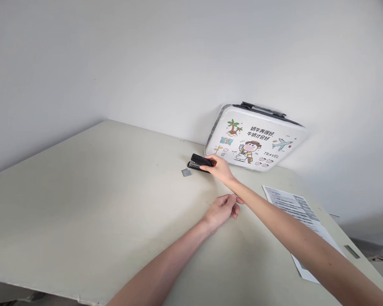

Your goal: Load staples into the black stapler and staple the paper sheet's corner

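Note:
A black stapler (198,160) sits on the table at the foot of the white case. My right hand (221,169) is closed around the stapler's rear end, thumb on the near side, and an orange bit shows by its fingers. Just left of the stapler lies a small flat grey piece (186,172), perhaps a block of staples. My left hand (222,209) rests on the table nearer to me, beside my right forearm. Its fingers are curled in with the thumb over them, and nothing shows in them.
A white hard case (255,140) with cartoon prints and a black handle leans against the wall. On the right, partly under my right forearm, lies a printed sheet of paper (290,208). The pale table (98,204) has a slot (352,251) near its right edge.

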Demonstrator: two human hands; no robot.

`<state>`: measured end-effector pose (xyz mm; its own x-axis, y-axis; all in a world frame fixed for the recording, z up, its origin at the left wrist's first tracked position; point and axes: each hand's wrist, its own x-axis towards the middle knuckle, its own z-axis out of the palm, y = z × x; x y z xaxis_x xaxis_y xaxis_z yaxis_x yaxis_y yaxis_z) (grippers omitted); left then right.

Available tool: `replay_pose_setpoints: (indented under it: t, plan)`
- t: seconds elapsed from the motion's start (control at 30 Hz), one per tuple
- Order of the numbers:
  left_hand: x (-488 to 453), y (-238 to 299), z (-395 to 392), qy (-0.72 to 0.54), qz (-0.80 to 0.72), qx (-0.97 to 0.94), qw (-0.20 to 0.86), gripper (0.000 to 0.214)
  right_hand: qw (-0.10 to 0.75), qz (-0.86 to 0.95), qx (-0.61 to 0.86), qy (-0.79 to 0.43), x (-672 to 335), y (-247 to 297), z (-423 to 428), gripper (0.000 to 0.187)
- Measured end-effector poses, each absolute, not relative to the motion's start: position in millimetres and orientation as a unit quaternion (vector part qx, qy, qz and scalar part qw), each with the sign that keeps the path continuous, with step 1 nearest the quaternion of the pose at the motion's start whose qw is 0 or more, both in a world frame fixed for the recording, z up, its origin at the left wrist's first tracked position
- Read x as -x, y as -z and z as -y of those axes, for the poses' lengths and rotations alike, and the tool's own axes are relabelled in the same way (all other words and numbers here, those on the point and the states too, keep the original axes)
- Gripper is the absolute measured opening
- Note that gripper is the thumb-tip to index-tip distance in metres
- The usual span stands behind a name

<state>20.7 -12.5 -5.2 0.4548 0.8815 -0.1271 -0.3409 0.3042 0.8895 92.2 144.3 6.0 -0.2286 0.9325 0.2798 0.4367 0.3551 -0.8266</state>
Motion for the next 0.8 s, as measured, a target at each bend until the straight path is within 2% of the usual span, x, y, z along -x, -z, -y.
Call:
replay_pose_setpoints:
  t: [0.5,0.8]
  plan:
    - [-20.1,4.2,11.8,-0.416,-0.337,-0.416,0.735,0.048,0.394,0.727,0.467,-0.315,-87.6,5.4,-156.4,0.04]
    - [-19.9,6.4,11.2,-0.414,-0.323,-0.418,0.742,0.054,0.385,0.741,0.457,-0.307,-91.0,10.4,-161.5,0.039]
